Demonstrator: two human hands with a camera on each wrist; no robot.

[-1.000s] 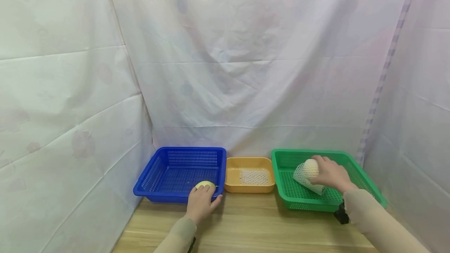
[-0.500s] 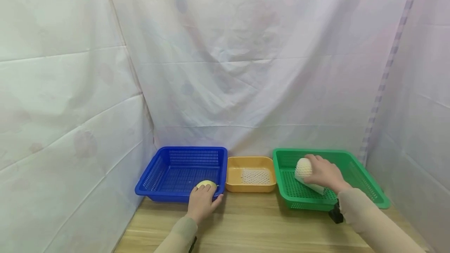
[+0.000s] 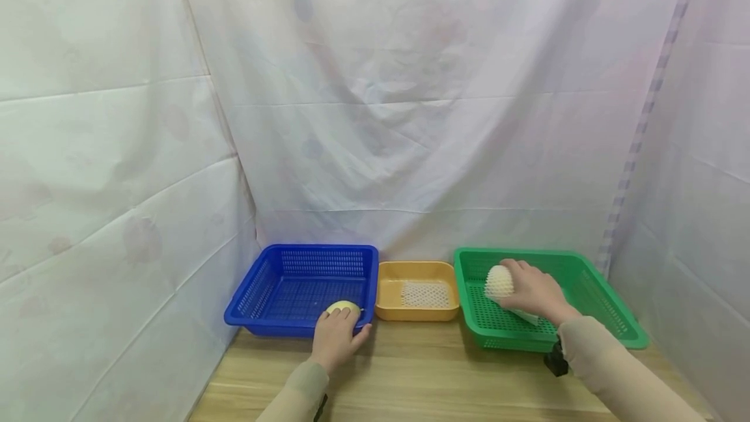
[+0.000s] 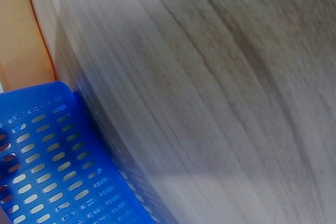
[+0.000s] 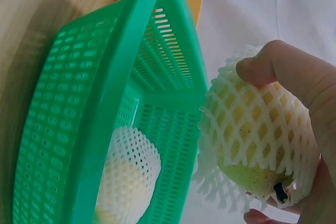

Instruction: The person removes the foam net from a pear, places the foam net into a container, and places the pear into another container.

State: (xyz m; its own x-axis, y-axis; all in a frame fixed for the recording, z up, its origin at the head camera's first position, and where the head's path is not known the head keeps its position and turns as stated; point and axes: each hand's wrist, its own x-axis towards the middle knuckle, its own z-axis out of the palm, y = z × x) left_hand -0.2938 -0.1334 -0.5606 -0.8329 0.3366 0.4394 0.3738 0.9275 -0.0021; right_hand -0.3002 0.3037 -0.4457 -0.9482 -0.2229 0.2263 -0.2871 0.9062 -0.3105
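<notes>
In the head view my left hand (image 3: 336, 338) curls its fingers over a pale yellow pear (image 3: 344, 308) at the near right corner of the blue basket (image 3: 241, 313). Its palm lies by the basket's near rim. My right hand (image 3: 536, 290) grips another pear (image 5: 252, 176), yellow-green with a dark stem, sleeved in a white foam net (image 5: 241, 124). It holds this above the green basket (image 3: 603, 292). Thumb and fingers lie on opposite sides of the net, and the stem end shows at its opening. Inside the green basket lies a second foam-netted fruit (image 5: 126, 182).
Between the baskets stands a shallow orange-yellow tray (image 3: 416, 313) with a flat white foam net (image 3: 426, 295) in it. All three stand in a row on a wooden table (image 3: 410, 370). White cloth (image 3: 375, 148) hangs behind and at both sides.
My right hand has moved left over the green basket, and the netted pear has gone with it. My left hand stays on its pear.
</notes>
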